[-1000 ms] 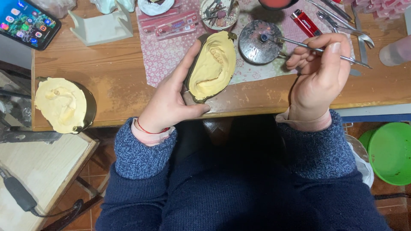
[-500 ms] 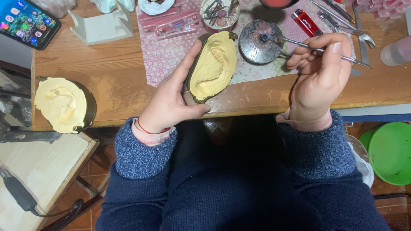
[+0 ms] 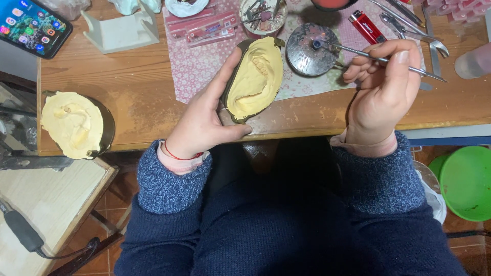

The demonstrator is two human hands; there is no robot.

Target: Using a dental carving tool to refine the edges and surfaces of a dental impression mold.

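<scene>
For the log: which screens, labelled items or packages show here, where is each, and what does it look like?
Smartphone: top left corner, tilted, dark frame, lit screen with rows of coloured icons.
Lighter: top, right of the round metal dish, red body with a white label.
Flat packets: top centre on the patterned cloth, pink, red printing.

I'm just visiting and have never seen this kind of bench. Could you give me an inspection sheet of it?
Surface: wooden table with a patterned pink mat.
Job's things: yellow mould in a dark flask; thin metal tool, its tip over a round metal burner.
Clutter: second yellow mould, red lighter, phone, tweezers, dish of small burs.
Hands: left hand grips the flask; right hand pinches the tool.
Cables: black cable at lower left.
Surroundings: green bowl below the table.
</scene>
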